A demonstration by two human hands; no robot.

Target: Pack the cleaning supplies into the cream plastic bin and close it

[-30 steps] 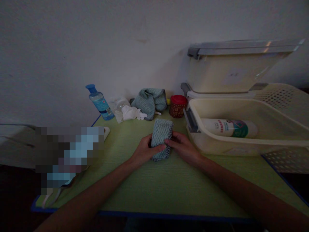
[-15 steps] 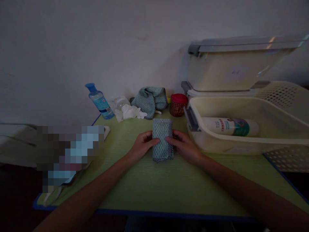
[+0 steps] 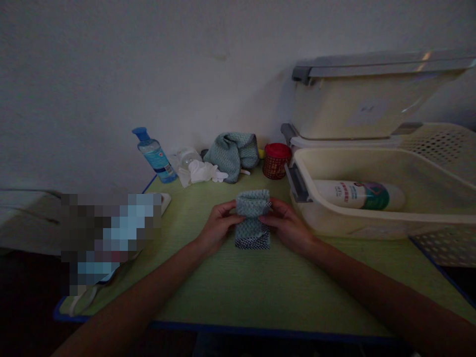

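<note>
A folded grey-green cleaning cloth (image 3: 252, 225) with a dark checked edge is held up over the middle of the table (image 3: 223, 292). My left hand (image 3: 219, 225) grips its left side, thumb in front and fingers behind. On the opposite side, my right hand (image 3: 288, 225) pinches the cloth the same way. The upper part of the cloth bends over, showing a looped fold at the top. Behind it lies another crumpled cloth (image 3: 232, 153) of the same kind, against the wall.
To the right stands an open plastic bin (image 3: 372, 225) with a white and green bottle (image 3: 357, 195) lying inside; its lid (image 3: 342, 106) is raised. A red-lidded container (image 3: 275, 161), white gloves (image 3: 203, 171) and a blue bottle (image 3: 154, 156) line the back. A blurred-out device (image 3: 115, 238) is at left.
The cloth, flat and upright before, has its top folded over, and its checked side edge has mostly gone from view. Both hands keep their hold in nearly the same place.
</note>
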